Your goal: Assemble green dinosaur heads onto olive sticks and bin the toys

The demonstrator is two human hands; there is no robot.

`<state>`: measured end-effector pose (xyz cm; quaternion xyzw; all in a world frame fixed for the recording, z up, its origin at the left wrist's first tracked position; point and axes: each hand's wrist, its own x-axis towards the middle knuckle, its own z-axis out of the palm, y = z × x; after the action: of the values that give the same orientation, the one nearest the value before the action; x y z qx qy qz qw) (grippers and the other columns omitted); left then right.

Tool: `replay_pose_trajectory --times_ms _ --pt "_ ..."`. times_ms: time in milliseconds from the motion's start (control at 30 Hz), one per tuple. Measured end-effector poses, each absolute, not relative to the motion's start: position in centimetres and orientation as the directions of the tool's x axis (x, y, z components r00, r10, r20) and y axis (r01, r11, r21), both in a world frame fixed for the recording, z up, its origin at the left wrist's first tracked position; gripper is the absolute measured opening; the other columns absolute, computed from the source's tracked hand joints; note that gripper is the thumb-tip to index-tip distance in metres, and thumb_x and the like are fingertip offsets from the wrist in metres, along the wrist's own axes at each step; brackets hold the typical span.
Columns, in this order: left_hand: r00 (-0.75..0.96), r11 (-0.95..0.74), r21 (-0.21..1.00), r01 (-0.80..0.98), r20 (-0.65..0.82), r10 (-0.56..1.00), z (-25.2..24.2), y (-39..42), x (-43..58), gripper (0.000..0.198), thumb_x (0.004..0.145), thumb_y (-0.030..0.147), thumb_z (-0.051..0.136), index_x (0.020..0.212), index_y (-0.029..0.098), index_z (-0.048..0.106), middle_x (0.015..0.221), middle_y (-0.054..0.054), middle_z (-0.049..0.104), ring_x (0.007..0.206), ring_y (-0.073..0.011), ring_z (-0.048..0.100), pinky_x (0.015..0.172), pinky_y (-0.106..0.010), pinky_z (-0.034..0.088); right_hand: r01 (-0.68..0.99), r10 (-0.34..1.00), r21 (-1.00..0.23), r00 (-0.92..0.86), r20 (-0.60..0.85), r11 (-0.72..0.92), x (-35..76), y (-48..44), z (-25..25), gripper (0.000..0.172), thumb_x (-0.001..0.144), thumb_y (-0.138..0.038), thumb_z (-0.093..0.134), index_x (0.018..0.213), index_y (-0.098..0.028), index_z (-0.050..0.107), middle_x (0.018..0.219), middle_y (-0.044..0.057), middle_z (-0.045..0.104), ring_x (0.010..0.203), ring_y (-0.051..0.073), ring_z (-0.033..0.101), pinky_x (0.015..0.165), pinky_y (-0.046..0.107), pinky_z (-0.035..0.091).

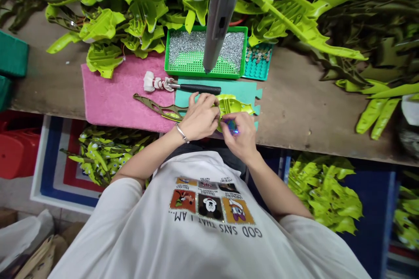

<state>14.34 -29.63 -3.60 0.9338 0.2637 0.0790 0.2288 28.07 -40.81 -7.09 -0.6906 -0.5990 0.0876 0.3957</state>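
A lime-green plastic toy half-shell (232, 104) lies hollow side up at the front edge of the bench. From its left side runs a long olive-green plastic piece with cut-outs (157, 107). My left hand (202, 117), a bracelet at its wrist, is closed over the shell's left end, fingers bent. Close beside it, my right hand (240, 133) is pinched at the shell's near edge. A small blue light (235, 130) glows by its fingers; what exactly they hold is hidden. Just beyond both hands rests a black-handled tool (199, 89) with a cloth-wrapped end (153, 83).
A grey electric screwdriver (219, 17) hangs over a green basket (190, 69) of screws. Beside that sits a teal tray (255, 72) with small round parts. Green toy shells (103, 26) pile along the back. A pink towel (108, 100) and teal mat (242, 87) cover the bench (294, 104).
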Motion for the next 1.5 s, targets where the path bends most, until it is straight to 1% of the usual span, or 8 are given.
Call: replay_pose_trajectory --times_ms 167,267,600,800,900,1067,1300,1500 --pt "0.841 -0.732 0.529 0.429 0.061 0.537 -4.2 -29.5 13.9 0.015 0.091 0.020 0.054 0.092 0.019 0.069 0.113 -0.011 0.064 0.113 -0.0282 0.054 0.100 -0.049 0.040 0.788 0.897 -0.616 0.288 0.335 -0.023 27.7 -40.7 -7.8 0.011 0.084 -0.017 0.059 0.092 -0.024 0.056 0.083 0.004 0.067 0.086 0.025 0.059 0.082 0.043 0.043" --pt "0.821 -0.730 0.540 0.419 0.118 0.559 -4.7 -29.7 13.1 0.017 0.095 0.018 0.050 0.095 0.019 0.068 0.117 -0.011 0.064 0.114 -0.0259 0.055 0.099 -0.045 0.041 0.791 0.900 -0.611 0.290 0.325 -0.034 27.6 -40.6 -8.1 0.013 0.083 -0.017 0.058 0.094 -0.024 0.055 0.086 0.006 0.066 0.086 0.027 0.058 0.083 0.045 0.043" --pt "0.800 -0.815 0.433 0.385 0.283 0.529 -7.2 -31.1 11.1 0.024 0.096 0.022 0.053 0.107 0.028 0.073 0.119 -0.007 0.069 0.127 -0.0264 0.055 0.111 -0.055 0.034 0.814 0.916 -0.580 0.216 0.339 0.022 28.3 -40.3 -7.6 0.017 0.082 -0.015 0.057 0.096 -0.024 0.054 0.083 0.006 0.065 0.082 0.026 0.060 0.079 0.047 0.047" --pt "0.836 -0.830 0.416 0.371 0.240 0.494 -8.0 -31.3 10.7 0.026 0.091 0.021 0.057 0.107 0.030 0.075 0.126 -0.007 0.069 0.128 -0.0285 0.055 0.114 -0.061 0.029 0.821 0.934 -0.571 0.195 0.301 0.013 28.3 -40.2 -7.3 0.020 0.080 -0.015 0.058 0.098 -0.023 0.053 0.083 0.007 0.065 0.082 0.028 0.060 0.078 0.047 0.046" --pt "0.840 -0.850 0.371 0.374 0.252 0.480 -8.3 -31.5 10.6 0.027 0.090 0.023 0.056 0.109 0.031 0.074 0.124 -0.006 0.071 0.126 -0.0283 0.057 0.114 -0.063 0.028 0.821 0.937 -0.571 0.204 0.283 -0.006 28.1 -40.3 -7.6 0.019 0.082 -0.016 0.057 0.099 -0.023 0.054 0.086 0.008 0.065 0.084 0.028 0.059 0.081 0.049 0.046" --pt "0.814 -0.889 0.301 0.346 0.375 0.444 -8.8 -32.0 10.5 0.029 0.094 0.025 0.055 0.118 0.029 0.070 0.124 -0.007 0.072 0.122 -0.0264 0.060 0.115 -0.061 0.028 0.811 0.941 -0.584 0.217 0.261 -0.025 28.0 -40.4 -7.7 0.017 0.086 -0.020 0.054 0.103 -0.023 0.056 0.093 0.010 0.066 0.090 0.030 0.060 0.087 0.052 0.046" --pt "0.860 -0.872 0.336 0.357 0.245 0.447 -9.1 -32.9 10.5 0.034 0.095 0.024 0.056 0.128 0.029 0.064 0.135 -0.009 0.067 0.136 -0.0304 0.053 0.118 -0.067 0.021 0.811 0.944 -0.577 0.103 0.312 0.102 28.7 -42.6 -5.2 0.030 0.086 -0.022 0.064 0.116 -0.021 0.060 0.107 0.012 0.068 0.099 0.027 0.065 0.086 0.045 0.056" --pt "0.931 -0.903 0.351 0.250 0.169 0.323 -8.2 -32.0 10.3 0.037 0.102 0.016 0.041 0.132 0.025 0.060 0.135 -0.006 0.067 0.134 -0.0259 0.056 0.117 -0.063 0.031 0.820 0.901 -0.555 0.128 0.413 0.138 29.0 -43.9 -5.3 0.026 0.089 -0.011 0.059 0.107 -0.026 0.069 0.098 0.007 0.072 0.085 0.019 0.071 0.078 0.034 0.060"
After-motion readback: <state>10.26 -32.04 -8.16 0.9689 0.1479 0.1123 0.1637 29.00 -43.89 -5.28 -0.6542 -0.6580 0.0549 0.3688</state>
